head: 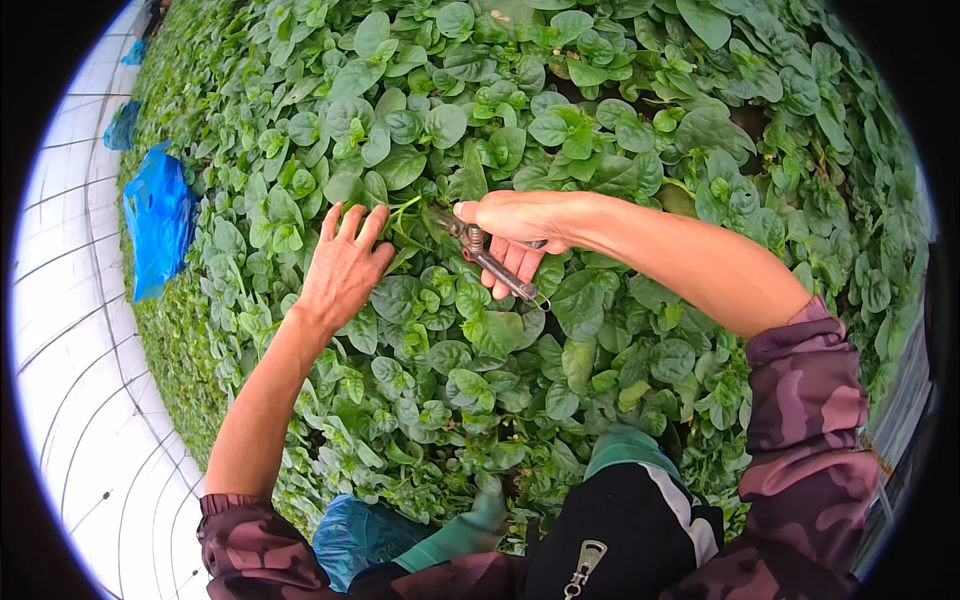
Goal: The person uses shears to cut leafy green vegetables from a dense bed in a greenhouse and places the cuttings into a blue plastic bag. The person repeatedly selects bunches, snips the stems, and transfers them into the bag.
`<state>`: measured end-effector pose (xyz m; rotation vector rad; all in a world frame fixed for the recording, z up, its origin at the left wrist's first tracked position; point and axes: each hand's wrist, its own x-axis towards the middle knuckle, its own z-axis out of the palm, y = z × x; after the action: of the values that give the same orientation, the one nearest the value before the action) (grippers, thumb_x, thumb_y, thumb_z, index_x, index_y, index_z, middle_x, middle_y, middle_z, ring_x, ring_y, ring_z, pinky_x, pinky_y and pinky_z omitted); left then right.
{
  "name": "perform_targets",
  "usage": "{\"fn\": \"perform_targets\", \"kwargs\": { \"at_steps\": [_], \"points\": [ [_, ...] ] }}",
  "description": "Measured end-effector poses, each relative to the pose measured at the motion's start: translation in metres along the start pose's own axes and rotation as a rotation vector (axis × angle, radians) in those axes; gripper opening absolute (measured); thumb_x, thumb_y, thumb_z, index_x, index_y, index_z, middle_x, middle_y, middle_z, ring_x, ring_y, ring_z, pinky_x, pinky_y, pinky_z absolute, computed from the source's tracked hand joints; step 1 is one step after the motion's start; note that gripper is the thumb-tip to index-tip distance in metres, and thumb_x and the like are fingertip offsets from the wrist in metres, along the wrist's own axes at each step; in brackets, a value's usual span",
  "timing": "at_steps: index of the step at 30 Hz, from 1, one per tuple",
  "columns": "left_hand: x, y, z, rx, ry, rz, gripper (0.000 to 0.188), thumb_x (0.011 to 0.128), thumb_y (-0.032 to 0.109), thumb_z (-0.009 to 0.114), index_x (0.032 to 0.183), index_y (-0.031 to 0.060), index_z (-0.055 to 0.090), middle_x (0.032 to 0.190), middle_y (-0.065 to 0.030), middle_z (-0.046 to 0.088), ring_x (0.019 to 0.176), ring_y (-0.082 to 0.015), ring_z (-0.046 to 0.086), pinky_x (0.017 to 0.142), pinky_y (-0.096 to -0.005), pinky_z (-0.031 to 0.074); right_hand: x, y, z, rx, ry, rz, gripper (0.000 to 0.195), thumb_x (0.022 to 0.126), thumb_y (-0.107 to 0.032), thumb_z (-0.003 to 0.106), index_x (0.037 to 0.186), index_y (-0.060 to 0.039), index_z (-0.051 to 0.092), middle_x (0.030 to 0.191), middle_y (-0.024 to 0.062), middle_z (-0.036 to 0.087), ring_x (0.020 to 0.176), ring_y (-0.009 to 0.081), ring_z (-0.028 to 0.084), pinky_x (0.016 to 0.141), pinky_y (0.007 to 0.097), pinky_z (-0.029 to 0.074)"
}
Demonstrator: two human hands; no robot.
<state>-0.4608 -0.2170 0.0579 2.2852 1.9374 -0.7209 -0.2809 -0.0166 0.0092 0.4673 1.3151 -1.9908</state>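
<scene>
My right hand (pixel 525 229) holds a pair of pruning shears (pixel 495 262) with a coiled spring and dark worn handles. Its thumb lies over the upper part, and the fingers are loosely opened under the handles. The blades point up and left into the leaves, so their tips are hard to make out. Left of them, my left hand (pixel 341 262) is bent over the plants, fingertips among the leaves. A green leafy shoot (pixel 405 204) with a pale stem sticks out between its forefinger and thumb, towards the shears. Leaves partly hide that grip.
Dense broad-leaved green plants (pixel 480 390) surround both hands. A blue plastic bag (pixel 159 221) lies at the left edge of the bed, with another blue bag (pixel 121 126) beyond. By my green boot (pixel 465 525) stands a blue bag (pixel 364 536). Whitish greenhouse sheeting (pixel 67 300) curves along the left.
</scene>
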Motion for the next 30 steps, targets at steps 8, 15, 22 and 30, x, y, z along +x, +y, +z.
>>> {"fn": "perform_targets", "kwargs": {
  "at_steps": [8,15,22,30],
  "points": [
    [0.004,-0.002,0.001,0.024,0.035,0.047,0.020,0.079,0.010,0.058,0.098,0.0055,0.061,0.121,-0.0131,0.054,0.115,-0.0308,0.051,0.110,-0.0484,0.035,0.014,-0.003,0.006,0.085,0.033,0.027,0.060,0.104,-0.042,0.018,0.111,0.0091,0.049,0.101,0.0253,0.066,0.079,0.0283,0.071,0.068,0.0392,0.061],
    [-0.012,-0.009,0.002,-0.018,0.116,0.065,0.024,0.076,0.005,0.059,0.100,0.0052,0.058,0.112,-0.0122,0.056,0.109,-0.0305,0.053,0.107,-0.0477,0.037,0.003,0.007,0.009,0.181,0.161,0.039,0.053,0.106,-0.046,0.020,0.100,-0.0033,0.050,0.073,0.0054,0.054,0.055,0.0133,0.052,0.046,0.0313,0.047],
    [-0.038,-0.007,-0.028,-0.050,0.117,-0.029,0.048,0.067,-0.003,0.066,0.112,0.0087,0.055,0.104,-0.0088,0.058,0.101,-0.0294,0.056,0.110,-0.0527,0.035,-0.036,0.024,-0.002,0.441,0.164,-0.115,0.056,0.106,-0.049,0.020,0.108,-0.0040,0.053,0.079,0.0089,0.061,0.065,0.0195,0.061,0.060,0.0361,0.052],
    [0.070,-0.020,-0.056,-0.032,-0.284,-0.133,0.115,0.062,-0.006,0.067,0.159,0.0141,0.008,0.087,-0.0126,0.066,0.086,-0.0337,0.064,0.096,-0.0455,0.046,0.016,-0.003,-0.017,0.404,0.153,-0.125,0.062,0.106,-0.049,0.017,0.114,0.0034,0.050,0.100,0.0223,0.064,0.089,0.0313,0.068,0.079,0.0464,0.057]
  ]
}}
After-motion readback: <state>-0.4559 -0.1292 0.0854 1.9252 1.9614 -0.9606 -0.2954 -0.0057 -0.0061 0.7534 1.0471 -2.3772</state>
